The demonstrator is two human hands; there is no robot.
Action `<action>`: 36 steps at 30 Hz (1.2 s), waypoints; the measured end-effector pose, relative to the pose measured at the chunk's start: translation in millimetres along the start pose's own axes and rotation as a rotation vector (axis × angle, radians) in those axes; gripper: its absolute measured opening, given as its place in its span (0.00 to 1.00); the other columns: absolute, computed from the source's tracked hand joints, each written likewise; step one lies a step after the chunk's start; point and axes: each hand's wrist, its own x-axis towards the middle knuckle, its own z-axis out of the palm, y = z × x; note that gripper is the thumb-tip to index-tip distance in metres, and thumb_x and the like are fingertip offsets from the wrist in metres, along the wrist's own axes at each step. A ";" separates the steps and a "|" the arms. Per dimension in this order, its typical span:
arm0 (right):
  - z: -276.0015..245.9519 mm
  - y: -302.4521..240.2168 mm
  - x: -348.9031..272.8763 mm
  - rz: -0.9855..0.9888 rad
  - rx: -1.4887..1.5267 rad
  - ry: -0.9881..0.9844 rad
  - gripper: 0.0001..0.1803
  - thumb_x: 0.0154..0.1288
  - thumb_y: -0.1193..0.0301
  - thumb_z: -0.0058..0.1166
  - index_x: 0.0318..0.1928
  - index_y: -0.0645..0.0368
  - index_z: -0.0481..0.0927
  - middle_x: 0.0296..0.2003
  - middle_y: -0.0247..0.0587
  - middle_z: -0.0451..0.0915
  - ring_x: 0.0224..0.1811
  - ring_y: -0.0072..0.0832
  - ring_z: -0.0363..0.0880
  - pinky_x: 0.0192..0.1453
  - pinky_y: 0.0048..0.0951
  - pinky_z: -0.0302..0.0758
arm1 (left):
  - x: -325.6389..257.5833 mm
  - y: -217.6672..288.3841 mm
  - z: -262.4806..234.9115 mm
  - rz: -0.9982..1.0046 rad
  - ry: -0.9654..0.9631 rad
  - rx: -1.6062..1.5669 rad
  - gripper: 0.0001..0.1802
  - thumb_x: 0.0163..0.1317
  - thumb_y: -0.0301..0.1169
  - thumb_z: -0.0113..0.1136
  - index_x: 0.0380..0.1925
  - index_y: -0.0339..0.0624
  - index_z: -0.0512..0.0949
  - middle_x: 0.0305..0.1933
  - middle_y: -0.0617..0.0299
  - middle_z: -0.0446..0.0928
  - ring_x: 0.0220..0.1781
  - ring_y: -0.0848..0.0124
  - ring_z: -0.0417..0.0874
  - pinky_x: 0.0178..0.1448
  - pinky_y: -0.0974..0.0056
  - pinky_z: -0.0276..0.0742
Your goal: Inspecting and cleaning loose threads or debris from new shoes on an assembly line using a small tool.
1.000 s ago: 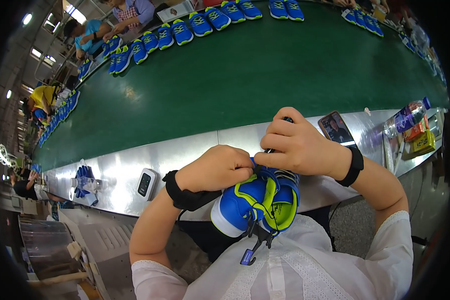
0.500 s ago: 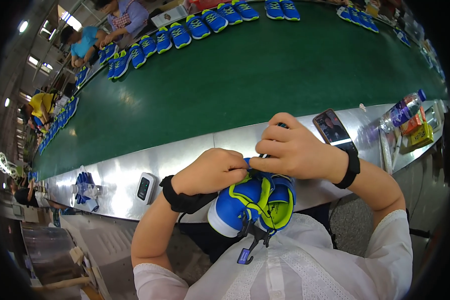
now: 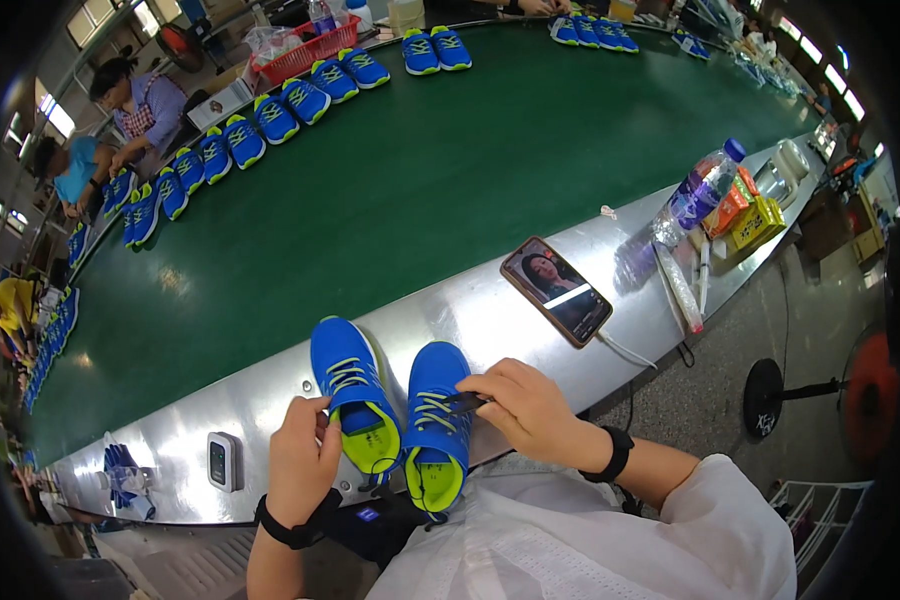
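Two blue sneakers with lime-green linings stand side by side on the metal ledge before me, toes pointing away. At the left sneaker (image 3: 338,342), my left hand (image 3: 304,446) pinches the collar edge with thumb and fingers. My right hand (image 3: 530,408) is closed around a small black tool (image 3: 465,402), whose exact kind I cannot make out. Its tip is against or just above the laces of the right sneaker (image 3: 436,372). Thin black cords loop at both heels. A dark tag with a blue label (image 3: 367,514) hangs below the left heel.
A phone (image 3: 558,292) on a white cable lies right of the shoes. Beyond it stand a bottle (image 3: 698,192) and a yellow box (image 3: 757,224). A white device (image 3: 223,462) sits at left. Across the green belt (image 3: 370,200) are rows of blue sneakers and co-workers.
The sneakers, held bunched together near my body before, now stand apart on the ledge with toes away. My hands have separated, one to each shoe. The view has turned to the right.
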 end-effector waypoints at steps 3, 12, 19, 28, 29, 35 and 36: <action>4.5 -0.7 -12.4 0.137 0.096 -0.018 0.17 0.64 0.66 0.58 0.52 0.55 0.78 0.36 0.41 0.74 0.38 0.40 0.76 0.41 0.36 0.72 | -6.6 -1.3 -9.7 -0.154 -0.187 0.021 0.15 0.57 0.24 0.61 0.45 0.34 0.75 0.35 0.51 0.77 0.31 0.57 0.81 0.35 0.59 0.77; 23.9 2.2 -15.4 0.246 0.241 -0.072 0.24 0.58 0.62 0.67 0.52 0.56 0.77 0.40 0.43 0.76 0.40 0.36 0.79 0.44 0.34 0.77 | -34.9 93.3 -90.8 0.392 -0.307 -0.266 0.17 0.52 0.22 0.59 0.44 0.33 0.77 0.41 0.50 0.79 0.42 0.58 0.81 0.42 0.59 0.76; 31.7 0.1 -28.3 0.255 0.240 -0.074 0.22 0.60 0.62 0.67 0.52 0.56 0.77 0.41 0.42 0.76 0.40 0.33 0.81 0.41 0.29 0.79 | -25.2 114.0 -92.8 0.402 -0.236 -0.434 0.14 0.54 0.23 0.59 0.43 0.34 0.76 0.40 0.51 0.78 0.39 0.60 0.80 0.40 0.60 0.75; 32.5 -6.4 -29.9 0.370 0.335 -0.072 0.22 0.58 0.70 0.68 0.52 0.58 0.76 0.43 0.42 0.75 0.45 0.30 0.79 0.48 0.28 0.77 | -26.1 129.9 -98.3 0.308 -0.149 -0.617 0.11 0.56 0.23 0.60 0.40 0.34 0.75 0.37 0.53 0.77 0.35 0.62 0.79 0.37 0.61 0.74; 33.6 -8.0 -28.1 0.373 0.337 -0.064 0.22 0.57 0.70 0.68 0.51 0.58 0.76 0.43 0.41 0.76 0.44 0.30 0.79 0.48 0.28 0.76 | -26.8 130.9 -100.4 0.293 -0.137 -0.632 0.11 0.56 0.23 0.60 0.40 0.34 0.75 0.37 0.53 0.77 0.35 0.62 0.78 0.37 0.61 0.74; 44.6 -4.1 -31.0 0.319 0.329 -0.014 0.25 0.58 0.64 0.69 0.52 0.60 0.75 0.43 0.42 0.77 0.43 0.31 0.79 0.45 0.28 0.78 | -19.5 145.4 -100.1 0.247 -0.115 -0.743 0.09 0.57 0.24 0.60 0.38 0.35 0.74 0.36 0.55 0.76 0.32 0.63 0.77 0.35 0.62 0.74; 46.7 -4.7 -30.6 0.321 0.339 -0.024 0.25 0.58 0.63 0.69 0.52 0.60 0.75 0.44 0.42 0.77 0.43 0.31 0.79 0.46 0.29 0.78 | -17.7 147.7 -99.7 0.242 -0.117 -0.765 0.09 0.57 0.24 0.60 0.38 0.35 0.74 0.36 0.55 0.76 0.32 0.64 0.77 0.35 0.62 0.73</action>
